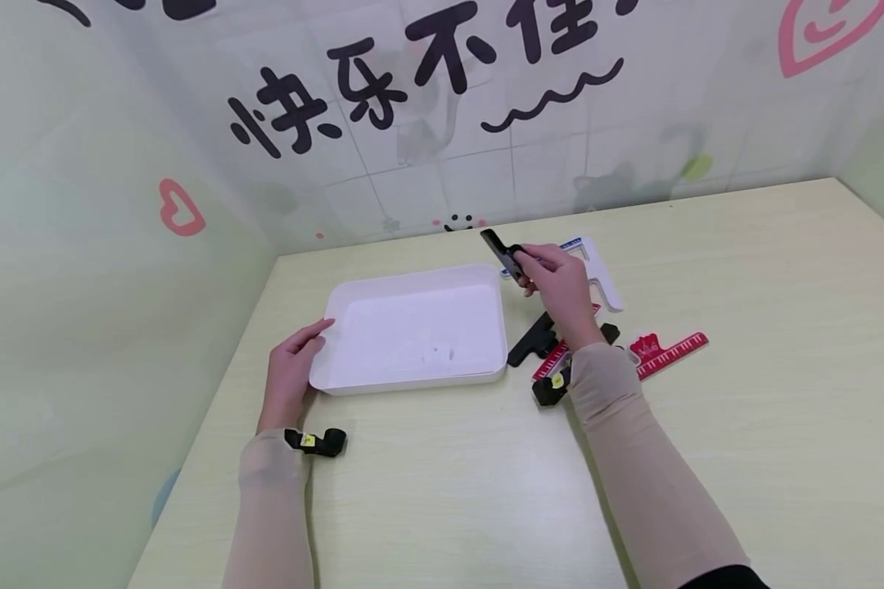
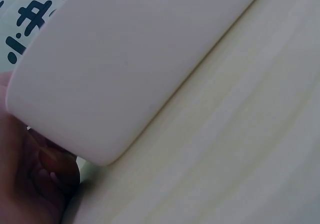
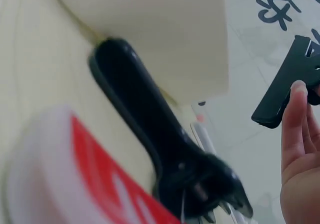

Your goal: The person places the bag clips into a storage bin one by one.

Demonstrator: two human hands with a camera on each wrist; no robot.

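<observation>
Beside the left end of a shallow white plastic tray (image 1: 412, 327), my left hand (image 1: 295, 364) holds the tray's rim. In the left wrist view, curled fingers (image 2: 55, 166) sit below the end wall of the tray (image 2: 100, 84). My right hand (image 1: 566, 286) pinches a black clip (image 1: 502, 254) between thumb and fingers, raised near the tray's right back corner. The right wrist view shows this black clip (image 3: 282, 86) at its right edge. Below that hand, a second black clip (image 1: 532, 340) lies against the tray's right side.
Under the right wrist lies a red-and-white clip (image 1: 551, 361), partly hidden by the sleeve. Another red clip (image 1: 669, 355) with white markings lies to its right. A white piece with blue edging (image 1: 598, 274) lies behind the right hand. A printed wall sheet (image 1: 427, 164) borders the table's back.
</observation>
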